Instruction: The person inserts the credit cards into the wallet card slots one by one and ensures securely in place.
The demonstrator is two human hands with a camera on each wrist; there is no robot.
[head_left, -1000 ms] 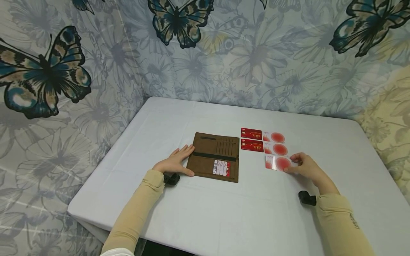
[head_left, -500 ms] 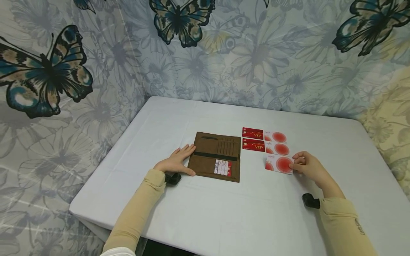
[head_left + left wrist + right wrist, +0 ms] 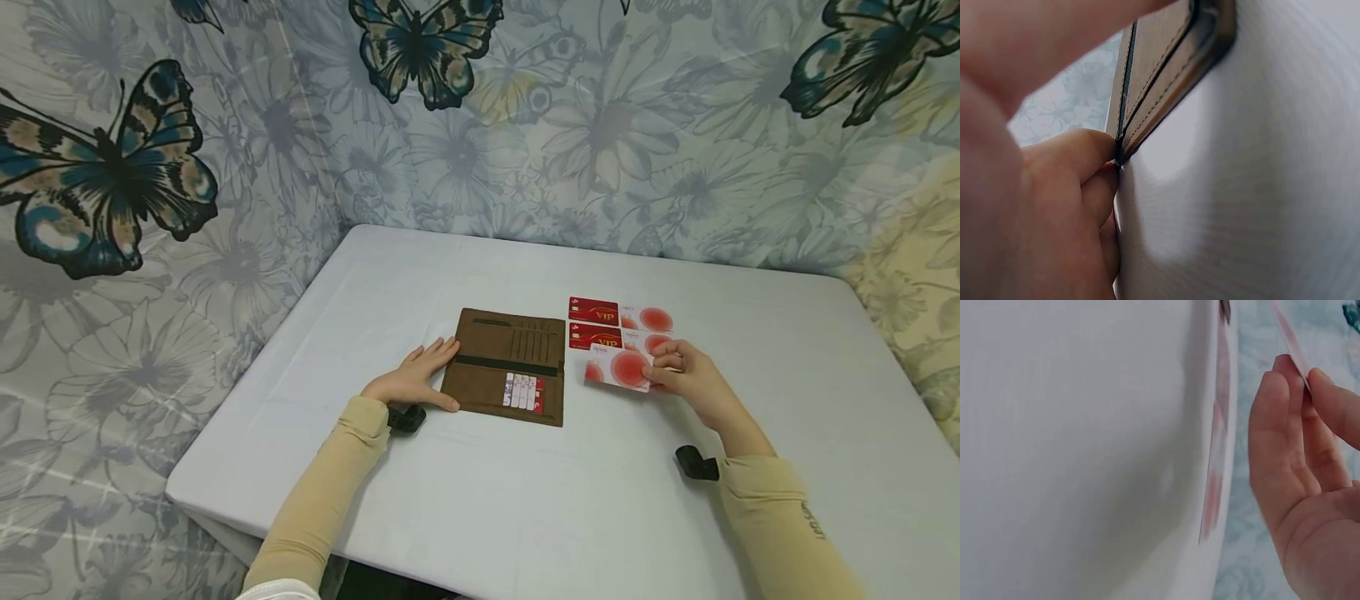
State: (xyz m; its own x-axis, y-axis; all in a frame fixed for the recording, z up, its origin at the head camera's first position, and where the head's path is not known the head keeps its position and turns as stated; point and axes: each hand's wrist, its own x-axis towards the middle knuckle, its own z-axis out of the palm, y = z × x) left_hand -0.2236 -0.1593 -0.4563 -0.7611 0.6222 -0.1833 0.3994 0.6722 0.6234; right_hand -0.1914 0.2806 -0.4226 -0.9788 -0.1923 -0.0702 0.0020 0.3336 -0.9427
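Note:
An open brown wallet lies flat on the table, several cards tucked in its lower slots. Along its left edge rests my left hand, fingers spread; the left wrist view shows the stitched wallet edge by the fingertips. My right hand pinches a white card with red circles between thumb and fingers at its right end. That card is held above the table, right of the wallet, as the right wrist view also shows with the card edge. It partly covers the cards behind it.
Two red VIP cards lie in a column right of the wallet. Beside them are two white cards with red circles. The white table meets a patterned cloth wall at its far edge.
My right hand has picked the nearest white card up off the table and carried it left toward the wallet. The left hand and the wallet stay in place.

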